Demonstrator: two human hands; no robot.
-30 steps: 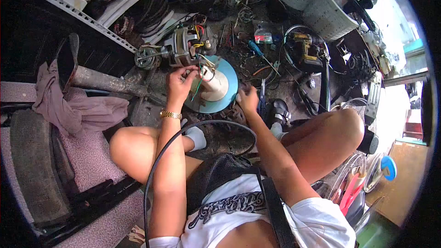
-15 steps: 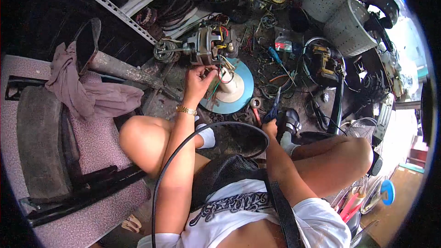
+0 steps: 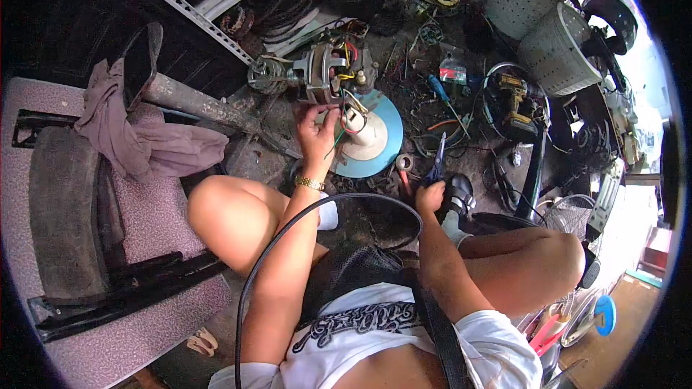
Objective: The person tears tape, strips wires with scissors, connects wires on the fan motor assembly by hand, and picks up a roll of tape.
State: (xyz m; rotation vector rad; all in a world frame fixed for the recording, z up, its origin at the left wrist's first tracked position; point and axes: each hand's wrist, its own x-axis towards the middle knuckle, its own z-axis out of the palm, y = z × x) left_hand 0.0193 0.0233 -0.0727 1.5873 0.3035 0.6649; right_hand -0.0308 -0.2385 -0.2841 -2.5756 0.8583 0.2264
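My left hand (image 3: 318, 128) is at the lower side of a motor (image 3: 317, 75), its fingers bent near thin red and green wires (image 3: 346, 124); what the fingertips hold is too small to make out. The motor, with yellow and red wires on top, rests beside a round blue and white base (image 3: 386, 137). My right hand (image 3: 431, 197) is closed on the handles of scissors (image 3: 437, 162), whose blades point up and away from me. A red-handled tool (image 3: 405, 173) with a round end lies just left of the scissors.
Right of centre lie a blue screwdriver (image 3: 440, 90) and a yellow and black power drill (image 3: 515, 104). White perforated baskets (image 3: 555, 50) stand at the back right. A cloth (image 3: 158, 140) drapes over a metal pipe (image 3: 194, 97) on the left. A black cable (image 3: 270, 245) arcs before me.
The view has shifted slightly. My left hand has turned a little and its fingers stay at the wires below the motor. My right hand still holds the scissors.
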